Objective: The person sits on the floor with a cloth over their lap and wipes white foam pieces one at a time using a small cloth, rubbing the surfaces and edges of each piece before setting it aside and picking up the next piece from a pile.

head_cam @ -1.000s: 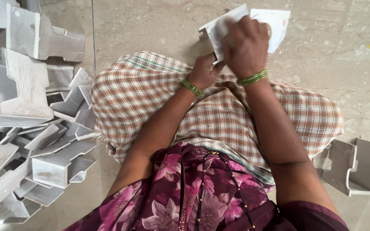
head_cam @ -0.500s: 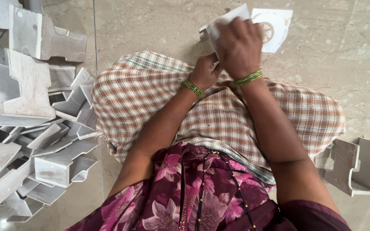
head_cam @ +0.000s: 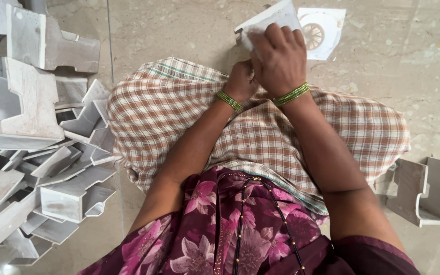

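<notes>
The person is sitting on the floor (head_cam: 179, 30) with a cloth (head_cam: 169, 112) lying across the lap. Both hands are meeting beyond the far edge of the cloth: the right hand (head_cam: 281, 58) is pressing on top of a flat moulded piece (head_cam: 268, 18), and the left hand (head_cam: 241, 81) is sitting just below and to the left of it, touching it. A square plate with a round grille (head_cam: 324, 30) is lying on the floor just right of that piece. A heap of moulded pieces (head_cam: 31, 142) is filling the floor's left side. Two more moulded pieces (head_cam: 429, 191) are standing by the right edge, beside the cloth.
</notes>
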Available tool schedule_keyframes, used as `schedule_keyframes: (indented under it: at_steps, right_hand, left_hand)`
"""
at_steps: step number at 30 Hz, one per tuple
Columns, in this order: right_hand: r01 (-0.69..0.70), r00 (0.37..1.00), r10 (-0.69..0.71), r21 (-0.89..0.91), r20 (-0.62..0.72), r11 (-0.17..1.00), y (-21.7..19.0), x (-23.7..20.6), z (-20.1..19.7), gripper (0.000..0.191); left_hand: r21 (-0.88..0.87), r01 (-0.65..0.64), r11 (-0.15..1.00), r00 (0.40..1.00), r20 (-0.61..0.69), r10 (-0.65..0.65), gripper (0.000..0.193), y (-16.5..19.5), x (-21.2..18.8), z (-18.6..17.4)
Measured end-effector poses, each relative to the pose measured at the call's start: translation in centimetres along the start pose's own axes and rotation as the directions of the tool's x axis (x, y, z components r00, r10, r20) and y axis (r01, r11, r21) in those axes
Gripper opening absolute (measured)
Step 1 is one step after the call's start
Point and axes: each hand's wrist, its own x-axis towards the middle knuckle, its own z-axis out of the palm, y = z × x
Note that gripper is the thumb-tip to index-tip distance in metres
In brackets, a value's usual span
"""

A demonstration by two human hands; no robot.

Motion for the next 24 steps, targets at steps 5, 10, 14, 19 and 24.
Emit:
schedule_keyframes:
  at_steps: [5, 10, 14, 19, 24]
  right_hand:
    - [-0.123, 0.985, 0.103, -0.147, -0.136, 0.981, 3.3, 0.1, -1.4, 0.023]
    - [-0.171, 0.973, 0.173, 0.025, -0.151, 0.985, 2.1, -1.6, -2.1, 0.03]
    - [-0.096, 0.991, 0.103, 0.085, -0.081, 0.992, -0.4, -3.5, -1.5, 0.031]
    - [-0.26, 0.92, 0.272, 0.08, -0.283, 0.962, 4.3, -4.5, -1.7, 0.029]
    - [-0.366, 0.692, 0.702, 0.758, -0.165, 0.539, 9.2, -5.6, 0.5, 0.022]
  left_hand:
    - [-0.003, -0.05, 0.999, 0.997, -0.058, 0.05, 0.029, 1.2, 0.2, 0.1]
    - [-0.063, 0.123, 0.99, 0.988, -0.09, -0.128, 0.036, 2.8, 0.5, 1.1]
    - [0.167, 0.03, 0.985, 0.987, -0.161, -0.003, 0.031, 2.8, 0.7, 1.9]
    - [0.068, 0.174, 0.982, 0.979, -0.118, -0.165, 0.031, 3.0, -0.3, 1.6]
    - [0.101, 0.174, 0.98, 0.938, -0.321, -0.134, 0.079, 4.7, -1.7, 0.5]
